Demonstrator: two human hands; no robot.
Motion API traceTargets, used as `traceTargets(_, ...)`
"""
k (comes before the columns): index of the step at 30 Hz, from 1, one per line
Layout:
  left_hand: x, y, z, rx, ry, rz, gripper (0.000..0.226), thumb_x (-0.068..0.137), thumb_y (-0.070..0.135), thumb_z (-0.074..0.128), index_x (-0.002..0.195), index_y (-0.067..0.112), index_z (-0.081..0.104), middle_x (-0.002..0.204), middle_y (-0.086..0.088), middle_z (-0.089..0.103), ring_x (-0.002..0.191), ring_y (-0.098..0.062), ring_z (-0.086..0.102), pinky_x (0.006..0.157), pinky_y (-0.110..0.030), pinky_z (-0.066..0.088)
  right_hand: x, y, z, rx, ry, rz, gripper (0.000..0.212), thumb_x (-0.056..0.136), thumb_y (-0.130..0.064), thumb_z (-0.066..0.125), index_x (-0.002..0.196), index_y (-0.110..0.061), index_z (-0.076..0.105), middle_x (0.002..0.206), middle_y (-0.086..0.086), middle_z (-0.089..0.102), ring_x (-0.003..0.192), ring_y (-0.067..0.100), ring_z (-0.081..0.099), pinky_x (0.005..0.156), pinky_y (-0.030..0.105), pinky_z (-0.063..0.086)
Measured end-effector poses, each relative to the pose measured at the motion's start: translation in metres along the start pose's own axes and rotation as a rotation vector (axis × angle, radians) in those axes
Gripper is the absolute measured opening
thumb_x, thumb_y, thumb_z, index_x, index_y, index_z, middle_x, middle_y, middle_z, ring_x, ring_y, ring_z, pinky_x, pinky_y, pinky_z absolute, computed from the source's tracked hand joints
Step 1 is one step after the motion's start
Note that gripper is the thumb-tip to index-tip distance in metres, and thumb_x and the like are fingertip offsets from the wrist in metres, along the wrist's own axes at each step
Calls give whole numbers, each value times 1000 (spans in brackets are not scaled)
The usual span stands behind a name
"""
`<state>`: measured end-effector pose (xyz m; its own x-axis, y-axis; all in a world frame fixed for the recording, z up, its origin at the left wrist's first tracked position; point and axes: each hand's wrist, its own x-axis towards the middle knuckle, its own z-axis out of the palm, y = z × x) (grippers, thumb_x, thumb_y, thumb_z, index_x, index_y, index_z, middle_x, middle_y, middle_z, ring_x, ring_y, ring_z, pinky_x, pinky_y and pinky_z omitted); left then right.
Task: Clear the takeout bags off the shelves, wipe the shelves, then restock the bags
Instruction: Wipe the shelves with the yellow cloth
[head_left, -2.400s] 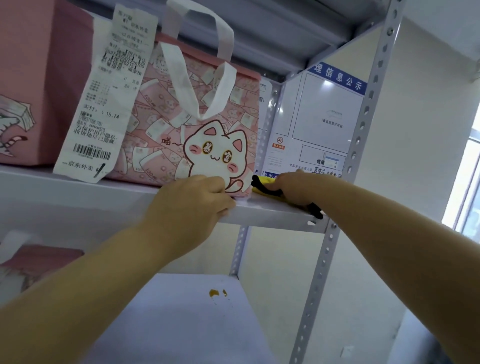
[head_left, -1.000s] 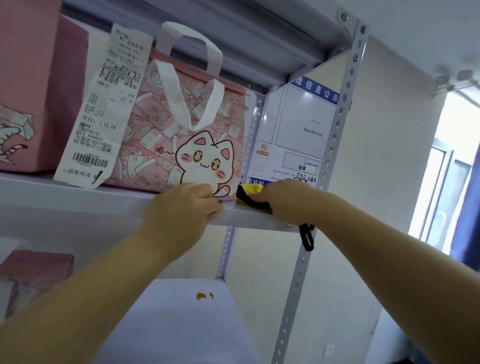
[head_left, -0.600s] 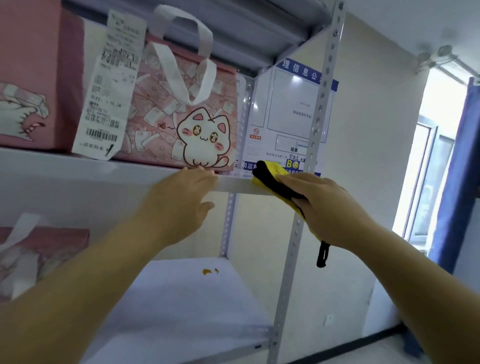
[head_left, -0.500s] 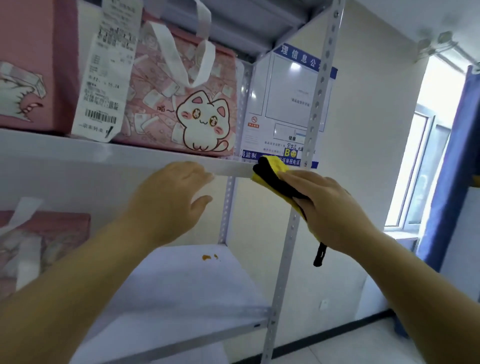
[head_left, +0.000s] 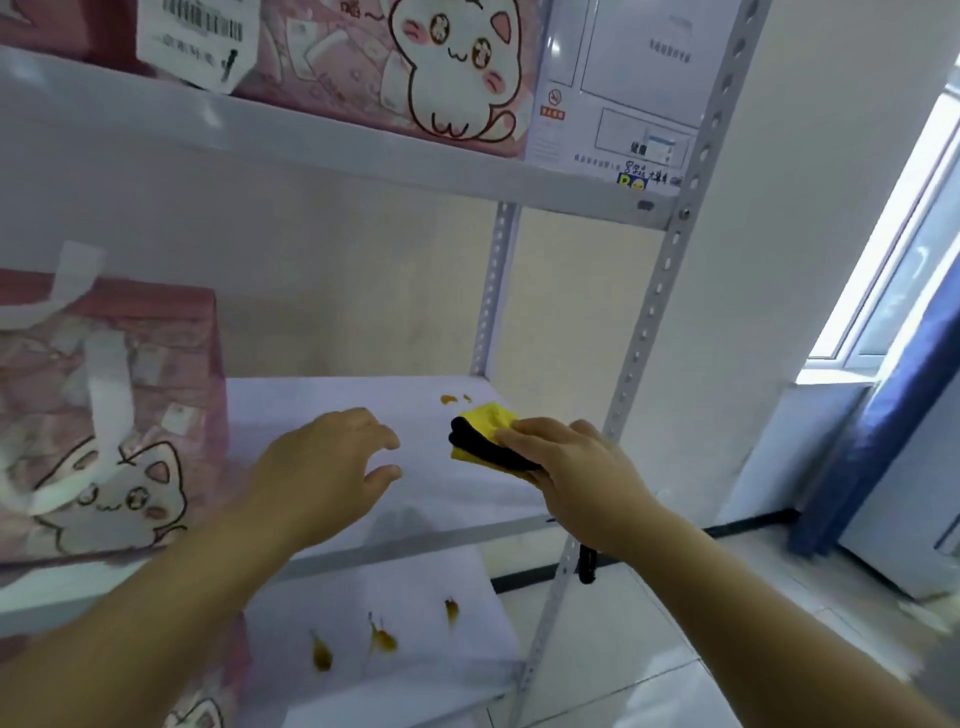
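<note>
1. The yellow-and-black cloth (head_left: 485, 423) is over the right part of the middle shelf (head_left: 457, 493), just beside two small orange stains (head_left: 449, 399); the blur leaves it unclear whether the cloth touches the surface.
2. The right hand (head_left: 571, 467) grips the cloth, with its fingers curled over the cloth's rear edge.
3. The left hand (head_left: 322, 467) holds nothing and hovers above the same shelf, its fingers spread and loosely bent.
4. A pink cat bag (head_left: 104, 415) stands at the left end of the middle shelf.
5. A second cat bag (head_left: 415, 67) sits on the upper shelf (head_left: 311, 150), with a receipt (head_left: 197, 36) hanging down its front.
6. The lower shelf (head_left: 415, 587) has three orange smears (head_left: 382, 636).
</note>
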<state>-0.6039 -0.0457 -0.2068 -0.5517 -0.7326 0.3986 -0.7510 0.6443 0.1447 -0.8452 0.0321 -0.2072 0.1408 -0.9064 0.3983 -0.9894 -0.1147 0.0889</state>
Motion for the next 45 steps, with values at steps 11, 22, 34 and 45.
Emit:
traceTargets(11, 42, -28, 85, -32, -217, -182, 42, 92, 46, 47, 130, 29, 48, 133, 10, 46, 120, -13, 46, 93, -30, 44, 48, 11, 102, 10, -534, 93, 45, 100, -44, 18, 144, -47, 11, 157, -5, 8, 125, 35, 27, 98, 48, 28)
traceTargets(22, 104, -64, 123, 13, -351, -283, 48, 93, 49, 41, 138, 30, 39, 144, 7, 37, 128, -19, 39, 102, -35, 38, 141, 54, 159, 29, -438, 483, 48, 94, -21, 33, 135, -46, 26, 141, 2, 28, 116, 35, 30, 90, 47, 28)
traceTargets(34, 119, -90, 139, 34, -333, -242, 72, 73, 70, 19, 115, 29, 61, 128, 10, 52, 116, -15, 52, 92, -29, 41, 244, 76, 204, 87, -424, 483, 36, 96, -35, 34, 131, -32, 39, 140, 5, 34, 118, 36, 32, 95, 45, 28)
traceTargets(45, 113, -88, 142, 13, -272, -246, 95, 55, 69, -2, 122, 35, 56, 130, 12, 51, 122, -12, 49, 94, -28, 42, 234, 64, 202, 195, -401, 228, 44, 96, -32, 32, 137, -48, 33, 146, -7, 35, 126, 33, 30, 95, 44, 34)
